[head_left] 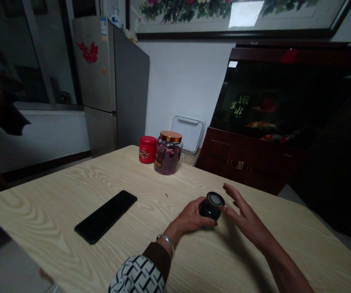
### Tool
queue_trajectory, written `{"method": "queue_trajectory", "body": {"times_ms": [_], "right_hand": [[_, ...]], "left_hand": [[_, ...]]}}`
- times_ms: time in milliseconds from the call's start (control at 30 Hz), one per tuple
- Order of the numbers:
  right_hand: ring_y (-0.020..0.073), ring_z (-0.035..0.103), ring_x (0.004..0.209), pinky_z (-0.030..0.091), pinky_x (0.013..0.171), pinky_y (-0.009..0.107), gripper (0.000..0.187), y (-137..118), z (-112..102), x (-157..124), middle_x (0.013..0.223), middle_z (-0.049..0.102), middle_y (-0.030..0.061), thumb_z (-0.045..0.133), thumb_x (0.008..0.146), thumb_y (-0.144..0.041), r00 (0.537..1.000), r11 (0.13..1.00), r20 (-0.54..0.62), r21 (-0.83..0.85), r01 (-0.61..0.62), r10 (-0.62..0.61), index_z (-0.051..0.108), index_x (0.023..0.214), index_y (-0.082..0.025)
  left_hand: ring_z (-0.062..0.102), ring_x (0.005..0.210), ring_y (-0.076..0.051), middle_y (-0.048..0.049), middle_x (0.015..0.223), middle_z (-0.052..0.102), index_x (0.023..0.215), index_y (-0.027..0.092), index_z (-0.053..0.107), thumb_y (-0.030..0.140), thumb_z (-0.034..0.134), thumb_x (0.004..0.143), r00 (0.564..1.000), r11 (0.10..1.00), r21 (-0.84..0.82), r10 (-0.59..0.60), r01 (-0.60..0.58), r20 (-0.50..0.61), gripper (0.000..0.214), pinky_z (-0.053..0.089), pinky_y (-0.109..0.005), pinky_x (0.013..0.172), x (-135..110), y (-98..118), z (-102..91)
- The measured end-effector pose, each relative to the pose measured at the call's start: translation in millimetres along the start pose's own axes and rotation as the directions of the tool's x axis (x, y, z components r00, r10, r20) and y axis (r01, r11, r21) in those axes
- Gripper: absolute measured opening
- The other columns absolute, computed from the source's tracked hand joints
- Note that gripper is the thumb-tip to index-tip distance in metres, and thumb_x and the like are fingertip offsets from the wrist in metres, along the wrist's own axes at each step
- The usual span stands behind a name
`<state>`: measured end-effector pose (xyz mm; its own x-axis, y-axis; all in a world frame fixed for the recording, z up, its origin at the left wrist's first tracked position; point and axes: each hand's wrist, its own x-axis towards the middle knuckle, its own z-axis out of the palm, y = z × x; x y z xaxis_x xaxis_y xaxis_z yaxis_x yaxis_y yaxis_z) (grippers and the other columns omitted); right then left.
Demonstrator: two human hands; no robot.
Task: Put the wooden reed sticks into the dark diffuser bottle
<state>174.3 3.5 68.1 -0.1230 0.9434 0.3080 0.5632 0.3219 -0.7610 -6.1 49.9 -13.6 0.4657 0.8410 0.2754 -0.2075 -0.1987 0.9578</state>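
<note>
My left hand (191,215) is closed around a small dark, round jar-like object (211,212), its fingers and thumb curved along the left side and front. The object's top is a black ring around a greyish disc; its exact kind I cannot make out. Just to its right is my right hand (243,217), fingers stretched out and apart. The right thumb reaches the object's right edge; whether it touches I cannot tell. A black smartphone (106,217) lies flat on the table, left of my left hand.
The wood-grain table (56,195) has a rounded left corner. Near its far edge stand a red canister (147,149) and a clear jar (167,156) of dark reddish contents with a copper-coloured lid. Behind are a fridge (97,77) and a dark aquarium cabinet (245,162).
</note>
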Motion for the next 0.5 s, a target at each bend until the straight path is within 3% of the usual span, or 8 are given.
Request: {"method": "queue_trajectory", "body": {"times_ms": [100, 200, 267, 333, 433, 500], "right_hand": [[0.0273, 0.047, 0.133, 0.036, 0.109, 0.050, 0.063, 4.2, 7.6, 6.3, 0.143, 0.051, 0.0125, 0.059, 0.084, -0.046, 0.995, 1.000, 0.097, -0.003, 0.020, -0.020, 0.042, 0.141, -0.026], [0.0303, 0.057, 0.119, 0.042, 0.102, 0.051, 0.065, 12.3, 16.1, 8.6, 0.125, 0.060, 0.0121, 0.068, 0.075, -0.047, 0.999, 0.990, -0.031, -0.144, 0.007, -0.012, 0.050, 0.133, -0.023], [0.0333, 0.053, 0.122, 0.041, 0.102, 0.054, 0.083, 17.3, 20.0, 8.5, 0.129, 0.056, 0.0141, 0.075, 0.067, -0.049, 0.993, 0.976, -0.118, -0.216, -0.011, -0.015, 0.044, 0.138, -0.023], [0.0328, 0.044, 0.132, 0.037, 0.107, 0.053, 0.092, 19.4, 20.9, 7.9, 0.141, 0.047, 0.0156, 0.075, 0.067, -0.050, 0.996, 0.987, -0.091, -0.161, 0.012, -0.027, 0.035, 0.146, -0.023], [0.0282, 0.043, 0.135, 0.033, 0.112, 0.049, 0.071, 17.1, 19.4, 6.9, 0.146, 0.046, 0.0128, 0.065, 0.080, -0.047, 0.998, 0.999, 0.049, 0.006, 0.043, -0.043, 0.040, 0.142, -0.024], [0.0273, 0.049, 0.130, 0.034, 0.112, 0.048, 0.056, 15.2, 20.0, 6.4, 0.139, 0.054, 0.0118, 0.061, 0.083, -0.044, 0.997, 0.998, 0.062, 0.046, 0.042, -0.045, 0.050, 0.133, -0.022]], "left_hand": [[0.059, 0.103, -0.025, -0.0090, 0.110, 0.067, 0.116, 0.014, 0.063, 0.021, 0.088, 0.055, 1.000, 1.000, -0.014, -0.004, 0.004, 0.000, 0.067, 0.045, -0.032, 0.088, -0.3, 2.2, 0.6], [0.060, 0.100, -0.024, -0.0088, 0.107, 0.067, 0.116, 0.013, 0.063, 0.019, 0.088, 0.055, 1.000, 1.000, -0.019, -0.003, 0.003, 0.005, 0.067, 0.046, -0.031, 0.083, 0.7, -0.2, 0.9], [0.060, 0.099, -0.024, -0.0088, 0.107, 0.068, 0.115, 0.013, 0.063, 0.019, 0.088, 0.054, 1.000, 1.000, -0.021, 0.006, -0.006, 0.008, 0.066, 0.047, -0.031, 0.083, 1.2, -2.2, 0.8], [0.060, 0.102, -0.025, -0.0091, 0.110, 0.067, 0.116, 0.014, 0.063, 0.020, 0.088, 0.055, 1.000, 0.999, -0.030, 0.016, -0.016, 0.014, 0.067, 0.046, -0.032, 0.086, 1.4, -3.5, 0.6], [0.060, 0.103, -0.024, -0.0085, 0.110, 0.067, 0.119, 0.014, 0.061, 0.020, 0.088, 0.056, 1.000, 0.999, -0.042, 0.011, -0.010, 0.018, 0.068, 0.046, -0.032, 0.087, 1.2, -3.8, 0.5], [0.060, 0.100, -0.023, -0.0076, 0.108, 0.067, 0.119, 0.014, 0.061, 0.020, 0.087, 0.057, 1.000, 0.999, -0.034, 0.008, -0.007, 0.015, 0.068, 0.047, -0.032, 0.086, 1.0, -3.6, 0.6]]}}
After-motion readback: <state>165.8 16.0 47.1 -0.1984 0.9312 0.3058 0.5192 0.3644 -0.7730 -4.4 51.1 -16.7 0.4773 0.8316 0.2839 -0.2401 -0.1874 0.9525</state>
